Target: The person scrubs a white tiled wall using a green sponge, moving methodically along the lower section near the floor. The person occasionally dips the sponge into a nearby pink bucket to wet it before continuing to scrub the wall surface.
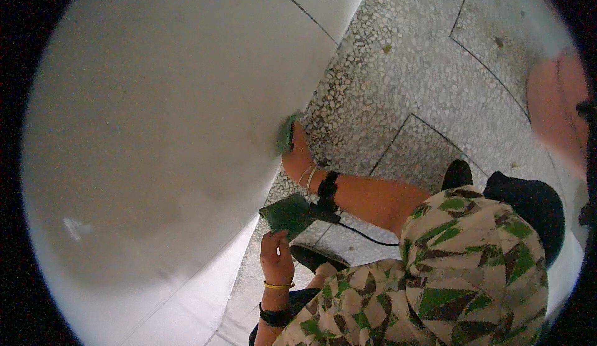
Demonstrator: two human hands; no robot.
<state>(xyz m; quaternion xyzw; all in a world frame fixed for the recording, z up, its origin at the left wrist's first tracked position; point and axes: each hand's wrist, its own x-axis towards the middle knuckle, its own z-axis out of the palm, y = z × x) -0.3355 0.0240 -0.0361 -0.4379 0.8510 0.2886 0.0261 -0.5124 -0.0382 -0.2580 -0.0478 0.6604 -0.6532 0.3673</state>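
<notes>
Above, my right hand (pixel 300 152), with a black wrist strap and thin bracelets, is closed around a green cloth or pad (pixel 286 134). The pad touches a smooth pale surface (pixel 163 113) where it meets a speckled stone floor. Lower down, my left hand (pixel 277 257), wearing a yellow bracelet and a black strap, pinches the edge of a flat dark green sheet-like thing (pixel 289 215). A black part (pixel 325 211) with a cable lies between that sheet and my right wrist; whether it is joined to the sheet I cannot tell.
Black shoes (pixel 317 256) stand on the speckled floor (pixel 387 94), which has dark joint lines. My camouflage-patterned clothing (pixel 475 252) fills the lower right. A blurred salmon-coloured shape (pixel 559 113) is at the right rim. Small leaf-like bits (pixel 387 48) lie on the floor.
</notes>
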